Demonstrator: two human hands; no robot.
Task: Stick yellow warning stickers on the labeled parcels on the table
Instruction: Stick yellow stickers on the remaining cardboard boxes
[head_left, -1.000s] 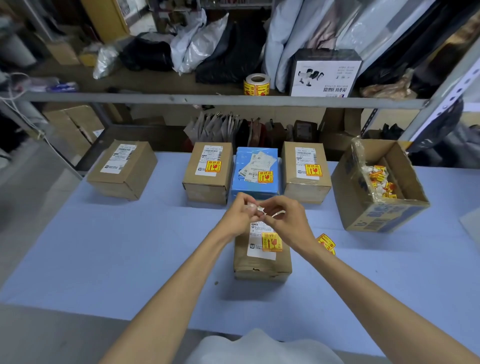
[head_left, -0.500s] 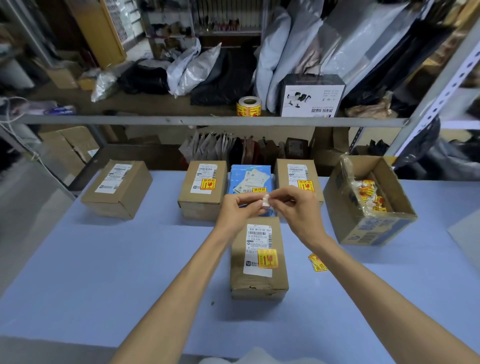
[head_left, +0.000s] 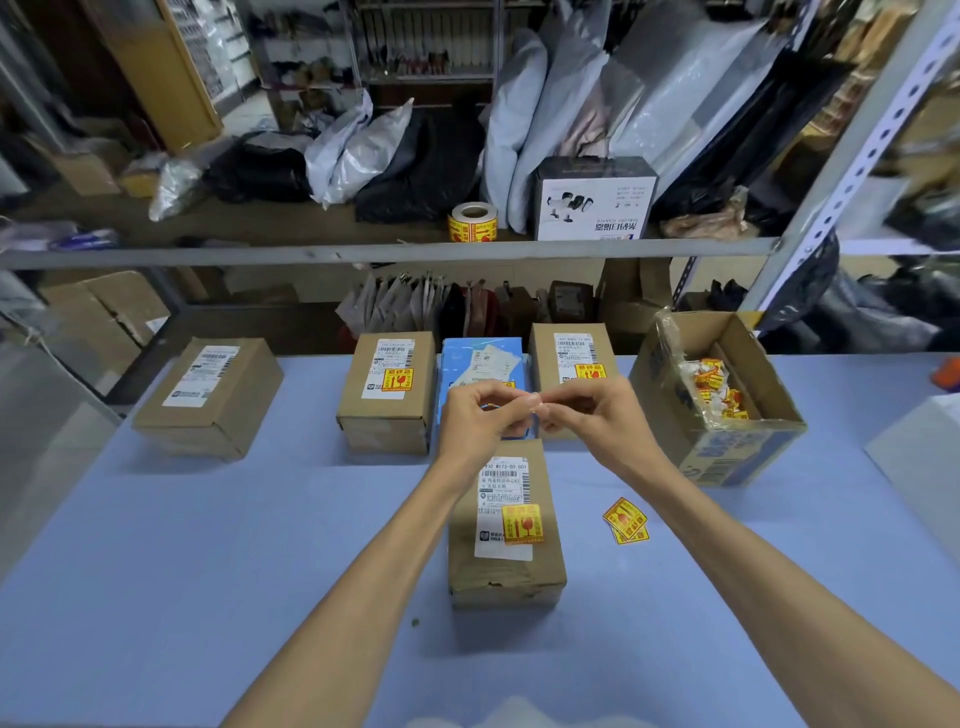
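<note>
Currently left hand (head_left: 480, 418) and right hand (head_left: 597, 423) pinch a pale scrap (head_left: 537, 410) between them; if adhesive, it could fold onto itself.

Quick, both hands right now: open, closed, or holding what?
Left hand: pinching a small pale scrap.
Right hand: pinching the same scrap, which is too small to identify.

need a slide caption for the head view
Left hand and right hand pinch a small scrap above a stickered parcel; the far-left parcel is unstickered.
</note>
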